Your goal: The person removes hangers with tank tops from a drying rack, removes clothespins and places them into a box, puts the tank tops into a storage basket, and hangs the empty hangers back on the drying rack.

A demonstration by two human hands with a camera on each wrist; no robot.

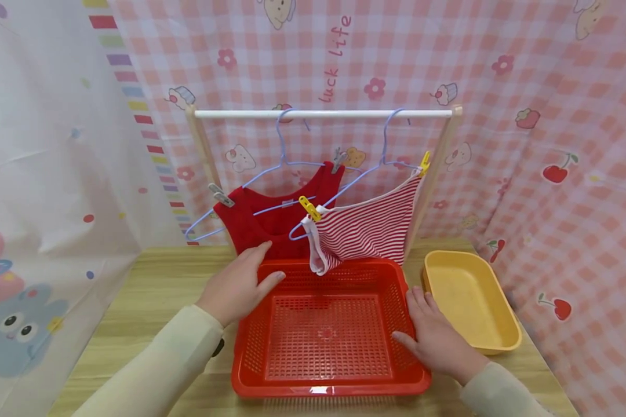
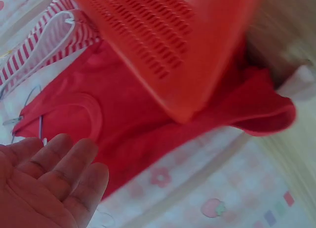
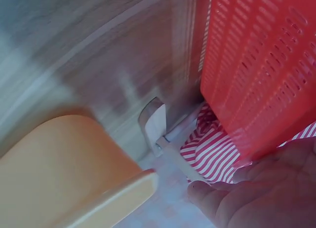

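A red plastic basket (image 1: 328, 391) with perforated walls sits at the middle of the table, and its bottom shows bare. My left hand (image 1: 240, 284) is over its back left corner with the fingers extended and the thumb apart, close to a red sleeveless top (image 1: 276, 231). In the left wrist view that hand holds nothing. At the basket's right rim is my right hand (image 1: 438, 341), its fingers fairly straight along the side and the thumb over the inner edge. A red-and-white striped garment (image 1: 367, 229) hangs behind, its lower end over the basket's back rim.
A white rail (image 1: 323, 114) on wooden posts carries two blue hangers (image 1: 281, 159). Grey clips (image 1: 221, 197) pin the red top; yellow clips (image 1: 310, 208) pin the striped garment. A yellow tray (image 1: 469, 295) stands right of the basket. Patterned curtains (image 1: 568, 231) surround the wooden table (image 1: 135, 307).
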